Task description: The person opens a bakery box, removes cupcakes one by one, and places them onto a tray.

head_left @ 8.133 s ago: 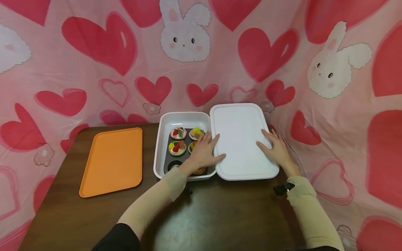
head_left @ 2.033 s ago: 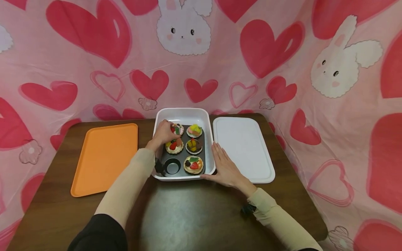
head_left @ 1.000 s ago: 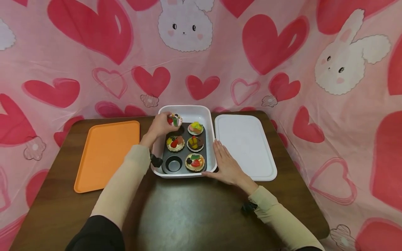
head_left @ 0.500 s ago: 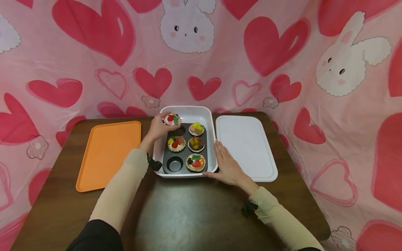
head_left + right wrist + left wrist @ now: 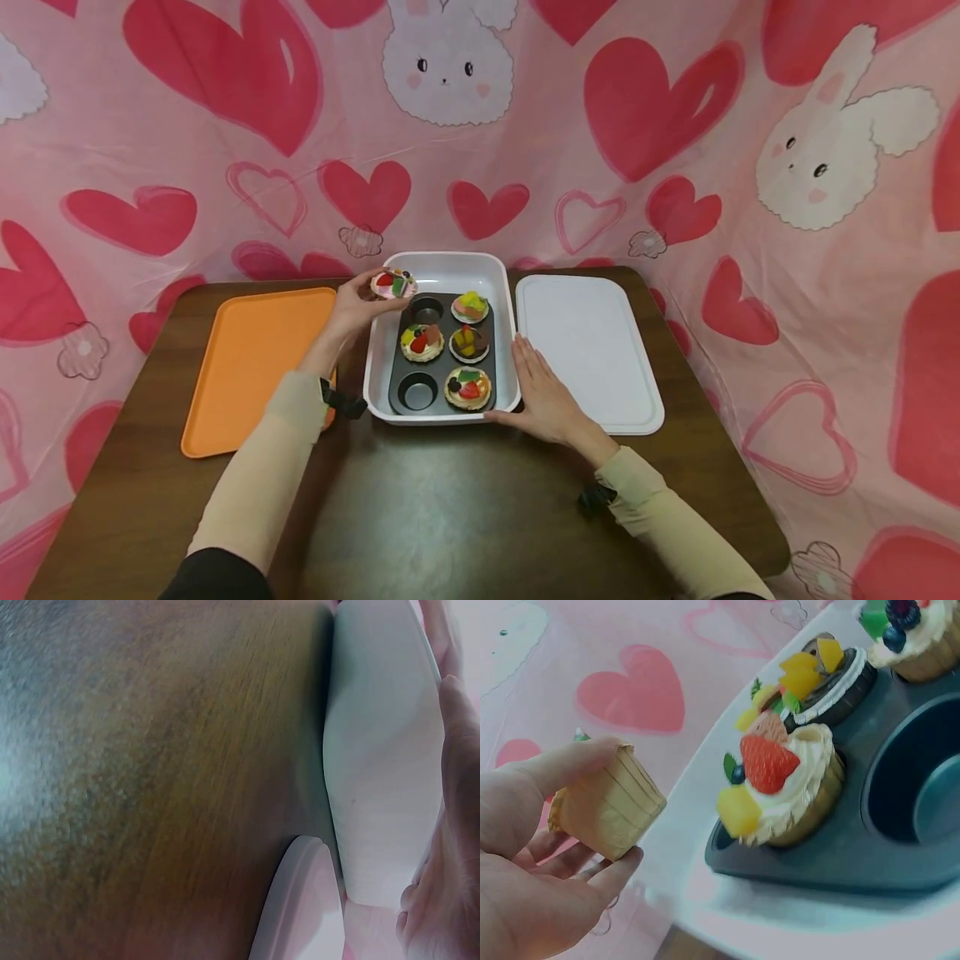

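Observation:
My left hand [image 5: 348, 312] pinches a fruit tart [image 5: 394, 284] with pink cream by its sides, over the left rim of the white container. Seen from the left wrist, the tart's tan pleated case [image 5: 611, 799] is turned toward the camera. Inside the container [image 5: 442, 421] lies a dark muffin pan [image 5: 444, 367]. Several tarts sit in its cups, among them a strawberry one [image 5: 422, 342] in the left column. Two cups, back left [image 5: 427, 311] and front left [image 5: 417, 390], hold nothing. My right hand [image 5: 547, 400] rests with straight fingers against the container's right wall [image 5: 386, 765].
An orange tray [image 5: 258, 367] lies on the brown table [image 5: 450, 517] at the left, partly behind my left forearm. The white lid [image 5: 588, 350] lies flat to the right of the container. A pink curtain [image 5: 487, 225] with hearts hangs close behind the table.
The white lid was set down flat on the right. My left hand took the pink tart out of the back left cup, raised it and carried it left. My right hand stayed on the container lately.

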Demonstrator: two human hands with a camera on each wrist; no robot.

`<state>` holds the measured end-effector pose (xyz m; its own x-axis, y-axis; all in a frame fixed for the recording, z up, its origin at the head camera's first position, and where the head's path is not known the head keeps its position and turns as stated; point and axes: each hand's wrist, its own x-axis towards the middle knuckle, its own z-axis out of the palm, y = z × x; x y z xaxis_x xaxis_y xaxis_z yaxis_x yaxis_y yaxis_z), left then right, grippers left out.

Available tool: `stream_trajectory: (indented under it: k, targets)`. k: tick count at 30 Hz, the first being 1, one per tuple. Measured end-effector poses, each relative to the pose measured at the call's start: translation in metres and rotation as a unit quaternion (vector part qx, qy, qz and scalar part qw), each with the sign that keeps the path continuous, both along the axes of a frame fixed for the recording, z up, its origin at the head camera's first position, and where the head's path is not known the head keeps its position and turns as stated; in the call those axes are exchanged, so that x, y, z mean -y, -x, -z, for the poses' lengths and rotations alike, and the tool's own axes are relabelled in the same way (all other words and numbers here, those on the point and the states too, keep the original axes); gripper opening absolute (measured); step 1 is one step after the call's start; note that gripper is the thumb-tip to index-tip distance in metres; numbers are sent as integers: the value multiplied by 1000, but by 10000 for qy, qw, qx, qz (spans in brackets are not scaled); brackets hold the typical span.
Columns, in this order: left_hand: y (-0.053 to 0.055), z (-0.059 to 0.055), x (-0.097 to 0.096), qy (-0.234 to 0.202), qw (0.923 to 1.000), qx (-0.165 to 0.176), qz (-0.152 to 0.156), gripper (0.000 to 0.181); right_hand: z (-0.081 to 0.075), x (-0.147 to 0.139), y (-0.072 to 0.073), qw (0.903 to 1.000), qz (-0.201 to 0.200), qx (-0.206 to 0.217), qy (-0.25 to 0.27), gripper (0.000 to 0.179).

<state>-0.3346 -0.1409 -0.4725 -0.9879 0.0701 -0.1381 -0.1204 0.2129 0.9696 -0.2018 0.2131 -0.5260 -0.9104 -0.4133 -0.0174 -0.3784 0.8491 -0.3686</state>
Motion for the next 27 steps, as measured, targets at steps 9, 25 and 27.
stream_trajectory:
  k: [9,25,27]
  targets:
    - [-17,3,30,92,9992,188,-330,86,1,-1,0,10000,-14,33,27,136]
    - [-21,30,70,-353,9876,-106,-1527,82,0,0,-1,10000,-13,9,20,136]
    - [-20,34,75,-408,9844,-131,-1708,80,0,0,-1,10000,-1,22,19,136]
